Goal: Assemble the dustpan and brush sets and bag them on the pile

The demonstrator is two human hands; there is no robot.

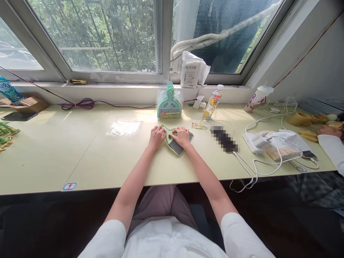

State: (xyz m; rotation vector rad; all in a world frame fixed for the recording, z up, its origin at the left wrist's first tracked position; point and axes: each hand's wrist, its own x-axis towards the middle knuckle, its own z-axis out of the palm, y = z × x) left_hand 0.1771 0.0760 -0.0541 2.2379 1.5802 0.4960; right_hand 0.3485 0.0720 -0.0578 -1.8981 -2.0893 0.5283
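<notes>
Evidently, both of the person's hands are grasping the same thing: the left hand (157, 137) has its fingers at the handle end, while the right hand (182, 137) spans the broad part, its thumb toward the middle; how hard either one presses cannot be told. Between them, the green dustpan-and-brush set (176, 145) sits near the middle of the worktop (88, 161), turned aslant with its handle far and to the left and its dark bristles near and to the right. Handling it well would likely mean steadying the handle with the left hand and working the right along the rigid plastic, since pressure on the bristles could splay them. An even pull or push from both sides should keep the thin rim from flexing. Just beyond stands a stack of similar sets (170, 107), so elbows and wrists are best kept low. To the left lies a crumpled clear wrapper (124, 128), well placed out of the way; to the right, a printed strip (201, 126) and, farther back, a drink bottle (213, 102) that a wide swing might tip.
</notes>
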